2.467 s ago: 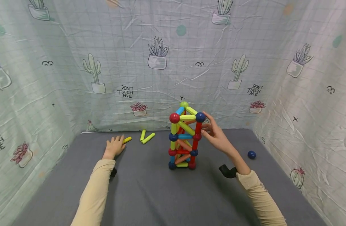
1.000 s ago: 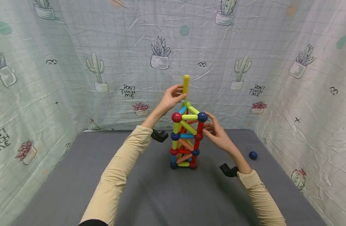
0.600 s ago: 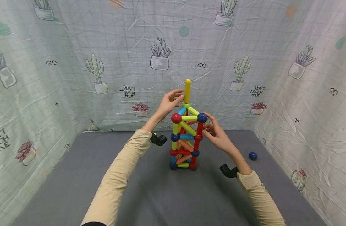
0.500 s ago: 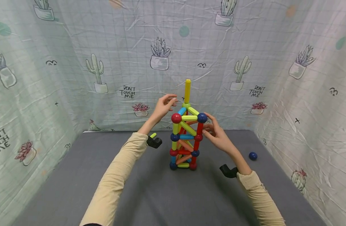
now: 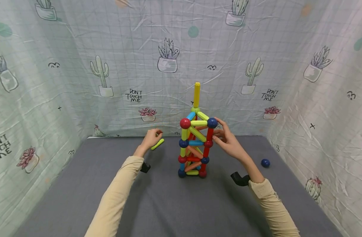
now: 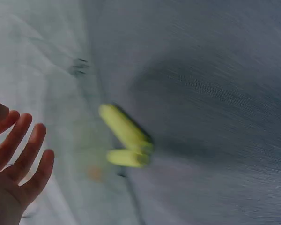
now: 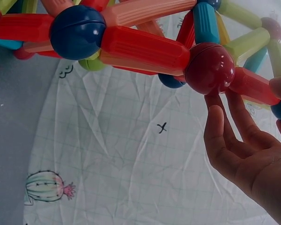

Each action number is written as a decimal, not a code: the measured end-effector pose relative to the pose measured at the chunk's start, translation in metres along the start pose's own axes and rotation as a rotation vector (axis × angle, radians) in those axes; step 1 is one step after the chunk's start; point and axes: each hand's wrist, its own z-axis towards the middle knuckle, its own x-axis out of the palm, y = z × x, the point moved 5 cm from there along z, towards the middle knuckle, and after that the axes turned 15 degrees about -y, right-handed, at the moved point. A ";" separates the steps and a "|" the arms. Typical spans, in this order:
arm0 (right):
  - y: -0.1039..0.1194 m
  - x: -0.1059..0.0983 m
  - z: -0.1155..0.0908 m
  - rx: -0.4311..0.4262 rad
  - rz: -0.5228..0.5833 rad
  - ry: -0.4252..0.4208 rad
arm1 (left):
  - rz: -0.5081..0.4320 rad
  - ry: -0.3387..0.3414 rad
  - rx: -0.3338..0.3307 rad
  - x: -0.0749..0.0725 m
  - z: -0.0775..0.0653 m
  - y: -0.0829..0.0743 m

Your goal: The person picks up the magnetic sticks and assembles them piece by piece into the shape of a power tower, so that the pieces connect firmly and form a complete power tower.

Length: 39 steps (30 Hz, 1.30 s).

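Note:
A tower [image 5: 197, 123] of coloured magnetic rods and balls stands upright on the grey table. From its light green top ball [image 5: 195, 110] rises a single yellow rod [image 5: 197, 95]. My right hand [image 5: 230, 141] holds the tower's right column, fingers at the upper blue ball [image 5: 212, 122] and the red ball [image 7: 210, 69] below it. My left hand [image 5: 151, 138] hangs near two lime rods [image 6: 124, 129] on the table, its fingers loosely bent and nothing in them. In the head view it covers one of these rods almost wholly; the other lime rod [image 5: 157, 144] shows beside it.
A loose blue ball [image 5: 265, 163] lies on the table at the right. A cactus-print cloth [image 5: 124, 72] hangs behind and along both sides of the grey table [image 5: 175, 207]. Black wrist mounts [image 5: 240, 179] jut out from under both wrists.
The left hand picked up the yellow rod, set it on the top ball, let go, and came down leftward to the lime rods. The right hand stayed at the tower.

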 end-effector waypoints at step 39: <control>-0.001 -0.001 0.003 0.038 -0.031 0.008 | 0.639 0.045 0.515 -0.002 -0.044 0.009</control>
